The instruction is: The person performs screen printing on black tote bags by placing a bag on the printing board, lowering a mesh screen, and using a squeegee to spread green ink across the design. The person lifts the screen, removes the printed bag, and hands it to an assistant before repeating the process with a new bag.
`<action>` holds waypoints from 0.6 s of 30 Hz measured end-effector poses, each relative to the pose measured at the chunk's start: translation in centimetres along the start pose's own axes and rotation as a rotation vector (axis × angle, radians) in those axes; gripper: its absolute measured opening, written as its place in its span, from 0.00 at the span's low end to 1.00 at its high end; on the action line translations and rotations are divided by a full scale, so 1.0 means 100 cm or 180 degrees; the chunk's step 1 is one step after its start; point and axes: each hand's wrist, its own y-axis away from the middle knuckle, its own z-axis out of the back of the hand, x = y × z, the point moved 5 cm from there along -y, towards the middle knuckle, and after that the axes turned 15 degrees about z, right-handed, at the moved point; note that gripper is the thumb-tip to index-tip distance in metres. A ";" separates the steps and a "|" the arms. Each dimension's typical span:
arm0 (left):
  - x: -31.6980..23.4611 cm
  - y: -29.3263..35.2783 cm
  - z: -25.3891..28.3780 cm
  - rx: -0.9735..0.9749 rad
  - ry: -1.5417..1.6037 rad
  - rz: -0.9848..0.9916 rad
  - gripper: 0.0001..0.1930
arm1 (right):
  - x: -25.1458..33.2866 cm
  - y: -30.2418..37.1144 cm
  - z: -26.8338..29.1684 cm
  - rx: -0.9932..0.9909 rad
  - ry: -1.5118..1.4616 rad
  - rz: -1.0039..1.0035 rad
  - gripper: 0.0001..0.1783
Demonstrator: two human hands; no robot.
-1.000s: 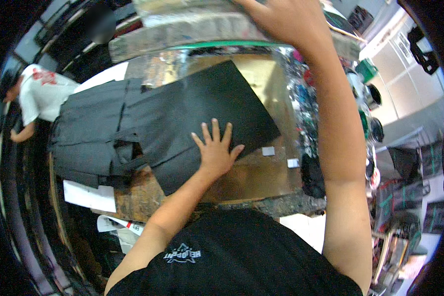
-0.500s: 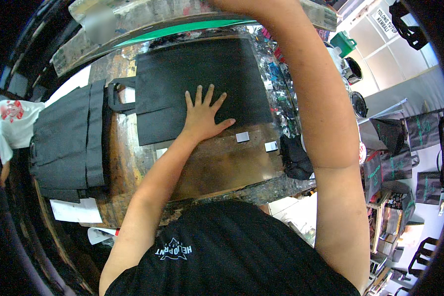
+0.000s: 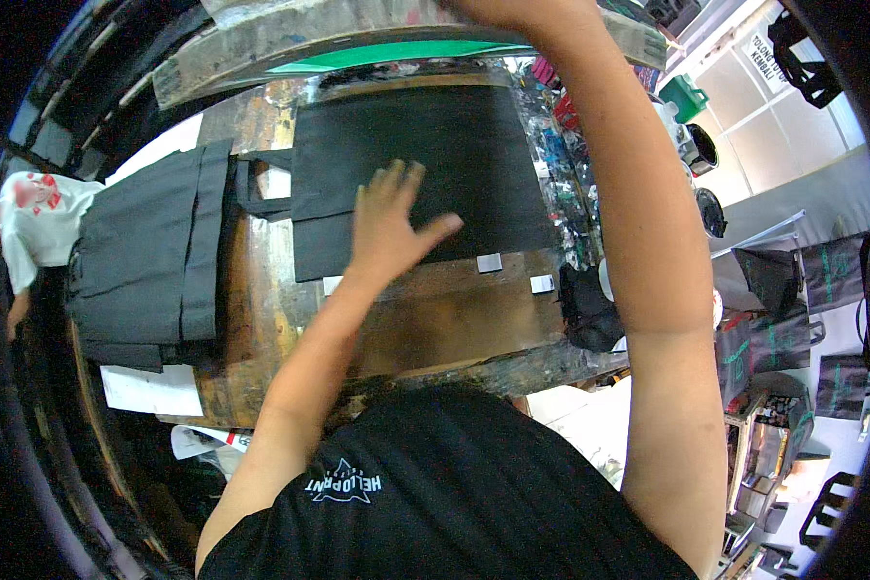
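Observation:
A black fabric bag (image 3: 474,164) lies flat on the stained wooden table, its handle (image 3: 261,205) pointing left. My left hand (image 3: 391,227) is over the bag's front part, thumb apart and fingers extended, slightly smeared by motion. Whether it touches the cloth I cannot tell. My right arm reaches to the far side, where my right hand (image 3: 527,12) is cut by the top edge at a raised printing-screen frame (image 3: 377,41). Its fingers are out of sight. Green mesh (image 3: 396,55) shows below the frame.
A stack of black bags (image 3: 150,251) sits at the left. Small pale tabs (image 3: 490,263) line the bag's near edge. A dark cloth bundle (image 3: 590,309) lies near the right arm. Beyond are a green jug (image 3: 684,100) and open tins; a person in a white shirt (image 3: 53,217) is far left.
The fingers of my left hand, spread flat on the bag before, are now closer together and blurred. The whole view has shifted a little, so the table appears further right. My right arm stays extended.

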 end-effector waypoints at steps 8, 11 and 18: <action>0.054 -0.010 0.202 -0.0188 0.3863 0.1136 0.30 | 0.037 0.084 -0.026 -0.0905 0.0640 0.0523 0.30; 0.060 0.035 0.176 -0.0001 0.2983 0.1676 0.34 | 0.058 0.134 -0.049 -0.0084 0.0393 0.0482 0.27; 0.116 0.129 0.089 -0.0458 0.0927 0.1282 0.53 | 0.059 0.204 -0.143 0.0829 -0.0151 0.0146 0.35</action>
